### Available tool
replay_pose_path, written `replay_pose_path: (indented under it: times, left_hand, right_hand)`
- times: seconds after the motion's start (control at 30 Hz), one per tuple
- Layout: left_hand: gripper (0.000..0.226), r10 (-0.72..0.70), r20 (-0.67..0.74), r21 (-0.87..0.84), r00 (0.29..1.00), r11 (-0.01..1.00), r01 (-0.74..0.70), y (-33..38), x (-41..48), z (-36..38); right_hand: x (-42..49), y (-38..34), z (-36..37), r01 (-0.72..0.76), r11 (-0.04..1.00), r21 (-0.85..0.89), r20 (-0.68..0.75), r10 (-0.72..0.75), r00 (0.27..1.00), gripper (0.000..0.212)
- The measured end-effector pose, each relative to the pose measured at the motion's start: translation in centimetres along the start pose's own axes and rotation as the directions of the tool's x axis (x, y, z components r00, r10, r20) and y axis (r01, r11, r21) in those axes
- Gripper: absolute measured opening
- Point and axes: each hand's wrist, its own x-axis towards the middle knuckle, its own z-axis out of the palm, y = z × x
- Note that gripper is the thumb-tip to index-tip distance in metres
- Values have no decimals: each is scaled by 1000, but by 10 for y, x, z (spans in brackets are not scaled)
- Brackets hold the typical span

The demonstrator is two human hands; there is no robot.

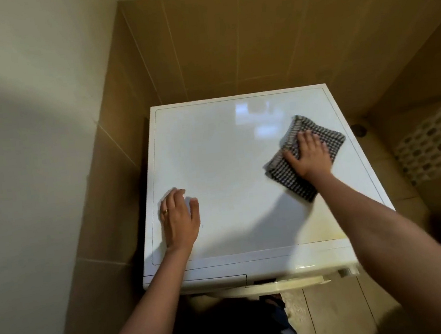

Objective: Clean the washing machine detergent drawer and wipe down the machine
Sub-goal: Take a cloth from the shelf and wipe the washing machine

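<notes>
Checking the right hand (308,154) first: what is it on? (Obs. 1)

Folded cloth (290,182), black-and-white check. Palm down, fingers straight and spread, pressing it flat. No curl round it, no pinch. (Obs. 2)

Cloth position? (Obs. 1)

On the white lid of the washing machine (227,166), right half, about midway from front to back, set at an angle to the lid's edges. One corner points toward the back wall, one toward the front. (Obs. 2)

Left hand (180,221)? (Obs. 1)

Well apart from the right. Flat on the lid near its front left corner, fingers relaxed and close together, thumb out to the side, holding nothing. Ring (165,211) on one finger. (Obs. 2)

Lid condition? (Obs. 1)

Glossy, with a window glare near the back. Faint yellowish tint (323,232) toward the front right. (Obs. 2)

Detergent drawer? (Obs. 1)

A seamed panel (213,280) runs along the left of the front edge, flush with the fascia. From above I cannot tell whether that is the drawer. A cream curved rim (269,287) shows below the front. (Obs. 2)

Surroundings? (Obs. 1)

Machine stands in a corner: brown tiled wall (254,39) behind, pale plain wall (28,106) at left. Perforated white basket (436,139) to the right, on the floor tiles (340,309). (Obs. 2)
</notes>
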Motion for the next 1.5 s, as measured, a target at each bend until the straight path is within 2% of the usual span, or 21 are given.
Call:
replay_pose_path:
  times: [0.13,0.27,0.33,0.4,0.63,0.8,0.9,0.97,1.03,1.13,1.2,1.3,1.4,1.5]
  left_hand:
    - [36,-11,27,-59,1000,998,12,0,-2,1]
    - [31,-38,19,-83,999,996,40,-2,-10,-4]
    - [32,-71,26,-104,997,992,74,-4,-16,-9]
    - [31,-82,18,-128,997,988,83,-7,-21,-15]
    - [29,-107,3,-173,994,979,106,-27,-34,-35]
    - [28,-131,-21,-167,991,978,126,-37,-41,-47]
    - [32,-148,-24,-160,989,977,143,-40,-47,-54]
    - [33,-133,-16,-143,991,981,129,-39,-52,-57]
    - [37,-83,-6,-117,997,990,82,-37,-58,-57]
    - [26,-55,12,-105,998,993,56,-28,-68,-58]
    - [29,-53,34,-107,998,993,56,-23,-75,-58]
    - [33,-85,112,-119,990,988,99,-15,-88,-57]
    - [31,-117,188,-112,975,984,140,-10,-98,-54]
    - [31,-73,233,-57,970,995,88,-2,-102,-51]
  right_hand:
    - [-39,39,7,-240,962,127,-79,251,965,89]
    - [-105,18,27,-435,861,262,-134,479,867,88]
    - [-134,-8,39,-488,826,281,-106,532,840,89]
    - [-155,-39,50,-485,836,255,-77,518,852,88]
    - [-202,-155,77,-211,962,171,-15,216,976,88]
    - [-223,-201,85,120,992,45,62,-123,991,87]
    - [-233,-209,88,412,911,1,108,-409,906,85]
    - [-237,-202,90,602,797,-43,138,-592,794,84]
    - [-235,-186,88,759,642,-102,185,-738,649,83]
    - [-225,-156,78,874,457,-168,235,-842,485,80]
    - [-218,-136,69,889,427,-163,251,-854,456,79]
    - [-215,-106,61,868,477,-141,249,-831,497,81]
    - [-218,-79,55,784,606,-136,240,-747,620,85]
    - [-229,-62,46,645,762,-55,201,-625,755,91]
